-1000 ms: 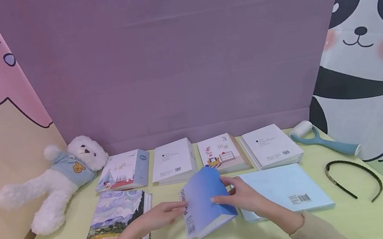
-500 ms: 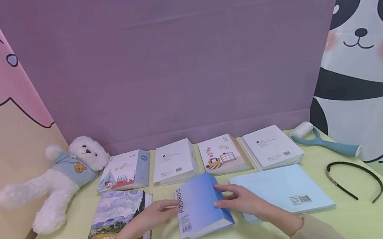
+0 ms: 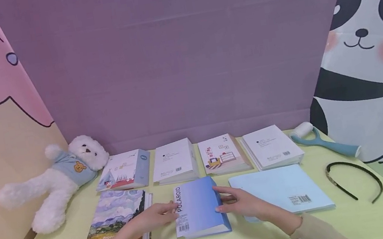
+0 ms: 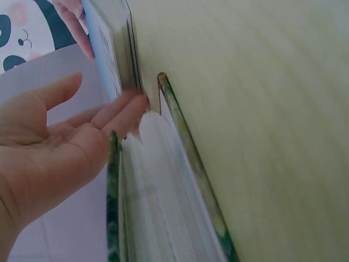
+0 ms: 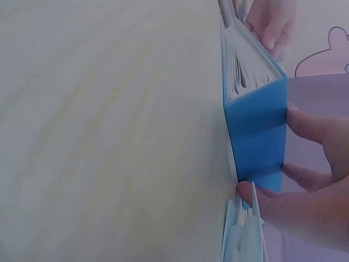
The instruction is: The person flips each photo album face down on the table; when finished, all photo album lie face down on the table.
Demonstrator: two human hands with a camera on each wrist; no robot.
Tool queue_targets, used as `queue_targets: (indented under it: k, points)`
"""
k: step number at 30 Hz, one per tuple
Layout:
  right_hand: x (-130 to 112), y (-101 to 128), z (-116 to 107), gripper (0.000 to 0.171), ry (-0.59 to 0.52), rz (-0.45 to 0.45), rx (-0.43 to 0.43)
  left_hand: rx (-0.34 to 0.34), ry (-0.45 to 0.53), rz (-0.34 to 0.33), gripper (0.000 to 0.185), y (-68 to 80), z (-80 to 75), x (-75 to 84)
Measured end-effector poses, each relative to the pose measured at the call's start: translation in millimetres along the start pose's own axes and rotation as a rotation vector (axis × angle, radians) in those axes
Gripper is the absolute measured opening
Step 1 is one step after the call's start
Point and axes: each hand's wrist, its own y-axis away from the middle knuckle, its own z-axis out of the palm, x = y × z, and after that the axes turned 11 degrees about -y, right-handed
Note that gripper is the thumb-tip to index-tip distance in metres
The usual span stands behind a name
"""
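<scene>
Your left hand (image 3: pixel 154 218) at 9 o'clock and right hand (image 3: pixel 243 204) at 3 o'clock, fingers straight, press a blue album (image 3: pixel 199 207) marked "POLAROID", flat at table (image 3: pixel 341 225) centre.

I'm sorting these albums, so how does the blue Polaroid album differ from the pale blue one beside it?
The blue Polaroid album is deeper blue, narrower and visibly thick; the pale blue album is lighter, wider and flatter. The left hand and right hand touch the Polaroid album's sides. Both lie flat with barcodes showing.
</scene>
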Motion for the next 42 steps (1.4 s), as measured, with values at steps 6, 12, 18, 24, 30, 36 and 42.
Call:
queue_targets:
  k: [6,12,18,24,30,36,42]
  points:
    - [1.8,-1.6,-0.9,0.07,0.006,0.012,-0.026,-0.036,0.07,-0.015,0.055,-1.6,-2.3,-3.5]
    - [2.8,-3.5,-3.7,0.07,0.036,-0.006,-0.064,-0.052,0.062,-0.023,0.057,-2.5,-3.9,-3.7]
    - [2.6,-5.1,-3.7,0.071,0.066,-0.003,-0.078,-0.07,0.027,-0.035,0.059,-2.0,-2.7,-2.5]
    - [1.7,-4.4,-3.0,0.07,0.081,0.002,-0.077,-0.066,-0.005,-0.026,0.06,-2.2,-1.5,0.0]
    - [0.0,-1.9,-2.9,0.069,0.085,0.003,-0.062,-0.057,-0.042,-0.031,0.06,-3.1,-0.3,1.4]
    - [-2.2,-0.5,-1.9,0.067,0.09,-0.02,-0.039,-0.035,-0.043,-0.022,0.055,-2.4,-0.7,-0.4]
    - [-8.8,-3.3,-2.8,0.058,0.206,-0.119,0.006,0.098,-0.085,0.004,0.045,-5.9,-3.3,-5.9]
